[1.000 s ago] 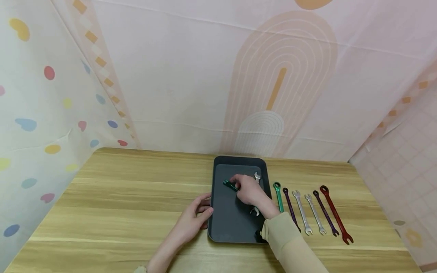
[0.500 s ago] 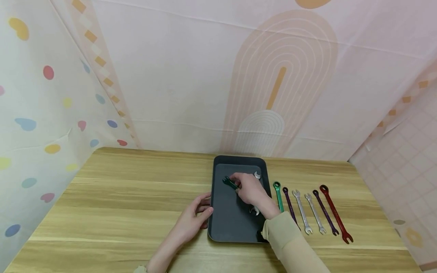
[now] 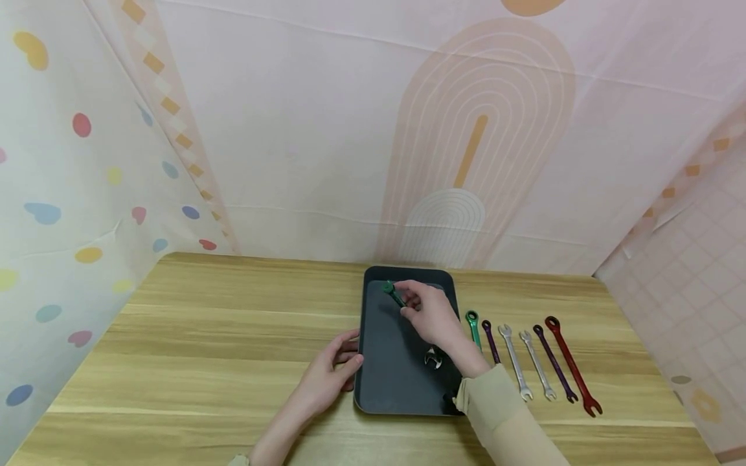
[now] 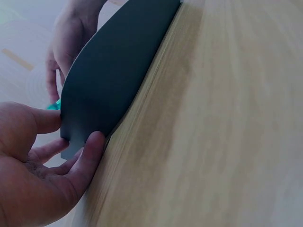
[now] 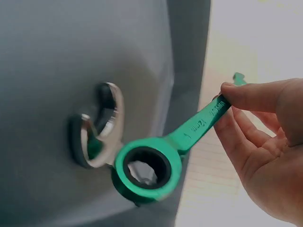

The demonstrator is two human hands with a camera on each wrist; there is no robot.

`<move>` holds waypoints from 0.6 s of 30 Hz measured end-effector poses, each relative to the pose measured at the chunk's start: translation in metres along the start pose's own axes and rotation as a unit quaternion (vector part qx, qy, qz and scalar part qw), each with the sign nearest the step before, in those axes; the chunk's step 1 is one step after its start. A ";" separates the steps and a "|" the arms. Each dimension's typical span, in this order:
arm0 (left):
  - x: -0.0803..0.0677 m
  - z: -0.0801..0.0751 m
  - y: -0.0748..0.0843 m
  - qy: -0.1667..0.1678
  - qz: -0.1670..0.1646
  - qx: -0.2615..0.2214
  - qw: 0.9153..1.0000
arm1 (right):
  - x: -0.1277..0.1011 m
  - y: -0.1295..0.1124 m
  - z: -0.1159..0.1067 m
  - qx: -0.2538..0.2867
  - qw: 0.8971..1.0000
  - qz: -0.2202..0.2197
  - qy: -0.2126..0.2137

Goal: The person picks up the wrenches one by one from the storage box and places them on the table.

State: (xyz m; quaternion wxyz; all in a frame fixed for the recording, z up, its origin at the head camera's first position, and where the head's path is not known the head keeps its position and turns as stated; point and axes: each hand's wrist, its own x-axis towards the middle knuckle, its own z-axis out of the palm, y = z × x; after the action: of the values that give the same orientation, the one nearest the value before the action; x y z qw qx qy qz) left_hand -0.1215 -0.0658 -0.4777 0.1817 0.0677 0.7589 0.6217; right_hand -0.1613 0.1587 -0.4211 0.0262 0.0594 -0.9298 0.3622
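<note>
In the head view my right hand [image 3: 431, 314] pinches a green ratcheting wrench [image 3: 394, 295] above the far part of the dark grey tray [image 3: 384, 382]. The right wrist view shows thumb and fingers on the shank of this green wrench [image 5: 199, 125], its ring end hanging free. Behind that ring lies a silver open-end wrench [image 5: 113, 127] in the tray, and one end of the silver wrench [image 3: 433, 358] shows below my right wrist. My left hand [image 3: 329, 372] grips the tray's left side; the left wrist view has its fingers at the tray wall [image 4: 109, 71].
Right of the tray, several wrenches lie in a row on the wooden table [image 3: 233, 336]: a second green wrench [image 3: 474, 323], two purple ones, two silver ones and a red wrench [image 3: 574, 366]. A small dark object [image 3: 450, 402] shows at the tray's near right corner.
My right hand has risen and moved toward the tray's far end with the green wrench, now covering the silver wrench's far end. The left hand and the tray have stayed put.
</note>
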 end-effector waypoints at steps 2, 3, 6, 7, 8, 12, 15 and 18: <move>0.000 0.000 0.000 0.001 0.001 0.000 1.000 | -0.002 0.000 -0.004 0.015 1.000 -0.016 0.015; 0.000 0.000 -0.001 0.001 0.002 0.000 1.000 | -0.003 0.000 -0.006 0.022 0.999 -0.021 0.021; 0.000 0.000 -0.001 0.002 0.002 0.000 1.000 | -0.007 -0.001 -0.014 0.043 0.998 -0.027 0.029; 0.000 0.001 -0.001 0.003 0.003 0.000 1.000 | -0.008 -0.002 -0.017 0.051 0.998 -0.023 0.030; 0.000 0.001 -0.001 0.003 0.003 0.001 1.000 | -0.009 -0.003 -0.019 0.057 0.998 -0.020 0.030; 0.000 0.001 0.000 0.004 0.003 0.002 1.000 | -0.015 -0.006 -0.029 0.078 0.996 -0.020 0.038; 0.000 0.001 0.000 0.005 0.002 0.003 1.000 | -0.019 -0.007 -0.035 0.094 0.994 -0.023 0.052; 0.000 0.001 0.000 0.006 0.001 0.004 1.000 | -0.024 -0.007 -0.042 0.113 0.991 -0.024 0.071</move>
State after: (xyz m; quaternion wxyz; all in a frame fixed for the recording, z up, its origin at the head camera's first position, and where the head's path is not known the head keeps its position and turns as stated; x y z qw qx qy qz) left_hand -0.1210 -0.0652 -0.4783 0.1761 0.0650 0.7626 0.6190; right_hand -0.1364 0.1844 -0.3882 0.0942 0.0578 -0.8769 0.4677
